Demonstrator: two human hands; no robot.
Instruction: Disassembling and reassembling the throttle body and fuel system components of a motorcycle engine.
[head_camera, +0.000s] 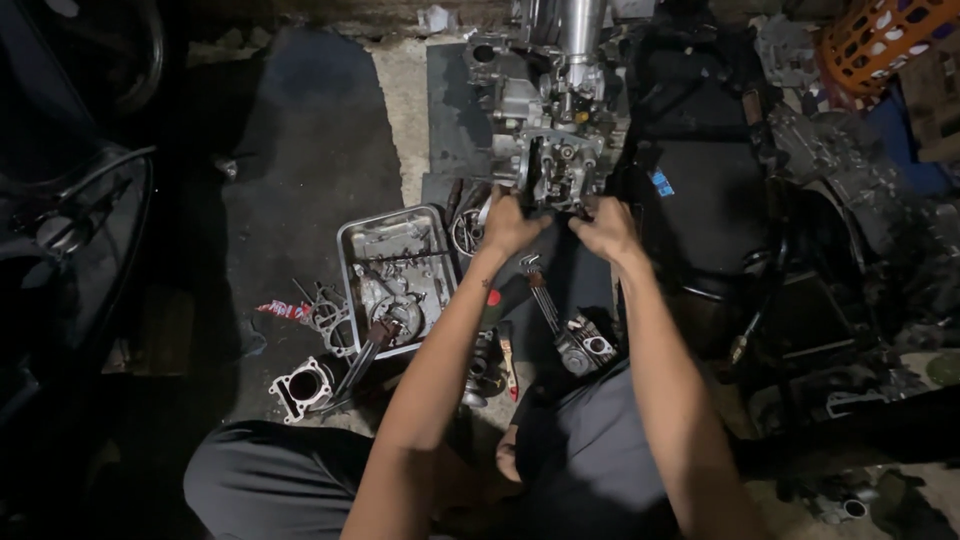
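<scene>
Here the person is sitting on the floor, working both hands at the near end of a small engine (548, 150) that is lying on a dark mat (455, 110) ahead of the knees. The left hand (507, 226) is curling closed against the cylinder head's (560, 170) left edge; the right hand (606, 229) is gripping its right edge. Both arms are reaching forward, elbows bent. Steady, even pressure from both sides would likely suit this. A metal tray (350, 262) of parts is sitting just left, a loose cylinder (301, 388) nearer.
</scene>
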